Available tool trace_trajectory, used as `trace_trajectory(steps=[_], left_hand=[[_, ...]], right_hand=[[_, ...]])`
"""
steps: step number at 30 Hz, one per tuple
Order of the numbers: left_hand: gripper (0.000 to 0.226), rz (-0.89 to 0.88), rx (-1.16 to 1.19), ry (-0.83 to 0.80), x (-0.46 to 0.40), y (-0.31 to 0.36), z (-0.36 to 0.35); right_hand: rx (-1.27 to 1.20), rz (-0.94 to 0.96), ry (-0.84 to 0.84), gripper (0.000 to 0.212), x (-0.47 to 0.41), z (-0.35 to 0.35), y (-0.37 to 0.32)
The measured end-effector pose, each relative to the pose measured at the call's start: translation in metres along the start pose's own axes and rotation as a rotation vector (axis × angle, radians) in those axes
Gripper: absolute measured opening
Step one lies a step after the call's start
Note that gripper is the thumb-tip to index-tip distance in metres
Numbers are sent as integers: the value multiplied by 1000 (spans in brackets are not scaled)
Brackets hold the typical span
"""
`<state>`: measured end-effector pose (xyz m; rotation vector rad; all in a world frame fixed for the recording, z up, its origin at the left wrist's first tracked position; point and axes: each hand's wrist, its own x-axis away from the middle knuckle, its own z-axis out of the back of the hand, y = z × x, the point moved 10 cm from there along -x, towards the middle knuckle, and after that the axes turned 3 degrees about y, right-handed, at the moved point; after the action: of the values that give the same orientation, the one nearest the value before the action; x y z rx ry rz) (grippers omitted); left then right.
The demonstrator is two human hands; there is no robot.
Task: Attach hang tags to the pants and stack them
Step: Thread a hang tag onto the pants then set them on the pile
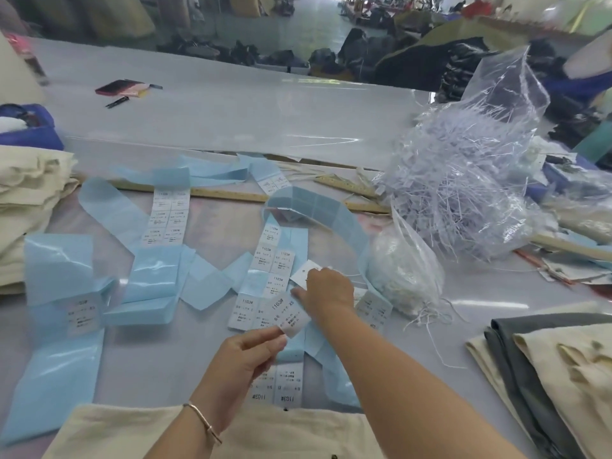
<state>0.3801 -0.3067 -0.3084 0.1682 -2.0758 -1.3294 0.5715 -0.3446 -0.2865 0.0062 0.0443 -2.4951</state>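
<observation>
Head view: my left hand (pixel 246 357) pinches a white size sticker (pixel 291 314) by its near end, long axis slanting up-right toward my right hand (pixel 326 289). That hand rests on a blank hang tag (pixel 306 271) mid-worktop; its fingertips are hidden, so I can't tell its grip. Cream pants (pixel 212 435) lie cut off at the near edge.
</observation>
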Motion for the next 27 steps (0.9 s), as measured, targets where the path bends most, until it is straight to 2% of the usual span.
trace_trajectory(steps=[3,7,11,15,19,21,23,25,27], left_hand=[[40,-23,-14,-21,-5,8,-2],[38,-32,-19,-23,-8,11,4],[39,-22,4,-16,-11,8,9],[39,-31,-28,-50,-9,7,6],[40,-39,-24,-38,-6,10,9],[48,-55,32,-17,-3,15,13],[51,-123,-5,-27,2,27,11],[54,-236,-106,-23,9,44,8],[66,-367,-179,14,18,64,5]], right_hand=[[24,0,27,33,-3,2,-5],[-24,15,63,32,-1,4,-3],[28,100,92,34,3,6,-5],[84,124,123,20,5,9,-5],[54,88,99,20,7,15,-2],[-102,-39,219,17,9,37,13],[-407,-240,534,16,26,77,42],[-734,-393,816,25,54,104,70],[-1026,-502,861,28,72,112,83]])
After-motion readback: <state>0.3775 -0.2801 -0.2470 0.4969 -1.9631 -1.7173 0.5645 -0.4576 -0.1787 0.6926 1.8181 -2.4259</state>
